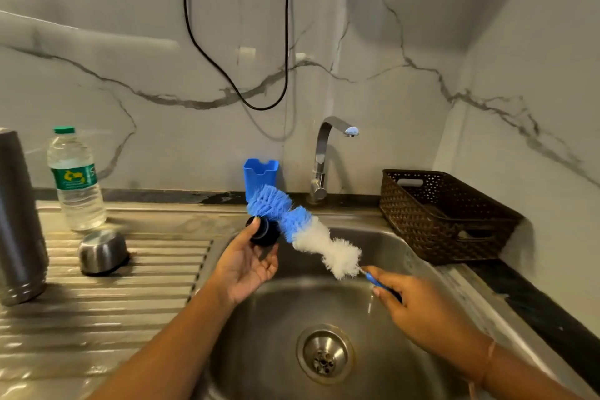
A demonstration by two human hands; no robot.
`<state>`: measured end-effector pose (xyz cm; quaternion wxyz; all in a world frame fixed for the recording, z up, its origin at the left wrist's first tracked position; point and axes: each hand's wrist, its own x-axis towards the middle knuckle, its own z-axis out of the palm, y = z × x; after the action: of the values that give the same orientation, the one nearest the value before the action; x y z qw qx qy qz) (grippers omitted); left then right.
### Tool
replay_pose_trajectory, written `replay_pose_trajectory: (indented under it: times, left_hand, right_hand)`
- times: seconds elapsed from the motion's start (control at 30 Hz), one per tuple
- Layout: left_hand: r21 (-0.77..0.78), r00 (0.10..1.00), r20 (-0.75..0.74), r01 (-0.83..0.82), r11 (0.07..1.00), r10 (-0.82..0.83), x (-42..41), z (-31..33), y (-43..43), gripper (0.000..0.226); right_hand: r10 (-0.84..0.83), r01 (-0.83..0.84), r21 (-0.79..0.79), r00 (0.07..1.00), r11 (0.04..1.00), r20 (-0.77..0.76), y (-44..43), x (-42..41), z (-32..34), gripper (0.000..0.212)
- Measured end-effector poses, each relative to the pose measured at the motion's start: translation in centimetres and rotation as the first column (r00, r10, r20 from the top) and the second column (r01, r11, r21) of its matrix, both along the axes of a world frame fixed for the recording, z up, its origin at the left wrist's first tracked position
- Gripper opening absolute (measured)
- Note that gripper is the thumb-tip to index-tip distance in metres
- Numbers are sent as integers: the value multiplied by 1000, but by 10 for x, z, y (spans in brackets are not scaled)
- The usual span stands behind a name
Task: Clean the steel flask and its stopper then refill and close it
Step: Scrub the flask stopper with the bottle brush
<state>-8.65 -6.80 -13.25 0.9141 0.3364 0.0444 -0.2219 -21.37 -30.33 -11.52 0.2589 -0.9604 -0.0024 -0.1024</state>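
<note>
My left hand (pixel 246 265) holds the black stopper (pixel 264 232) between thumb and fingers over the left side of the sink (pixel 383 367). A blue and white bottle brush (pixel 305 230) lies against the stopper, its blue bristle end touching it. My right hand (pixel 418 308) grips the brush's blue handle at the lower right. The steel flask (pixel 18 221) stands upright at the far left on the ribbed drainboard (pixel 113 302). Its steel cap (pixel 103 252) sits upside down on the drainboard nearby.
A plastic water bottle (pixel 76 182) with a green cap stands behind the steel cap. A blue holder (pixel 260 174) and the tap (pixel 326 156) are at the back of the sink. A dark woven basket (pixel 444 214) stands on the right counter. A black cable (pixel 240 81) hangs on the wall.
</note>
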Motion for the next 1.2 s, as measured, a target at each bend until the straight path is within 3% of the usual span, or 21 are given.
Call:
replay_pose_trajectory:
  times: [0.2,0.33,0.53,0.7,0.87,1.07,1.2]
  left_hand:
    - [-133,989,-71,-135,982,126,5,0,0,42]
    - [-263,958,-180,-265,928,222,11,-4,10,53]
    - [-5,990,-86,-110,994,109,1,-4,-3,39]
    - [-184,950,-172,-292,939,261,10,-6,14,51]
    - [-184,930,-201,-343,921,307,14,-12,14,45]
    - [128,981,-71,-169,977,179,3,-6,-4,34]
    - [-96,932,-141,-349,932,334,16,1,11,52]
  right_hand:
    - [21,-21,0,999,1000,43,14,0,-12,40]
    - [29,-27,-54,999,998,23,29,-9,-8,40]
    - [-45,50,-139,998,989,41,49,4,12,43]
    - [10,-4,-240,1000,971,22,60,-8,-1,44]
    - [35,-42,-196,999,980,-41,63,-16,-10,45]
    - [-23,24,-164,1000,986,11,60,4,-6,48]
    - [17,-15,-92,1000,996,26,63,-1,-16,42]
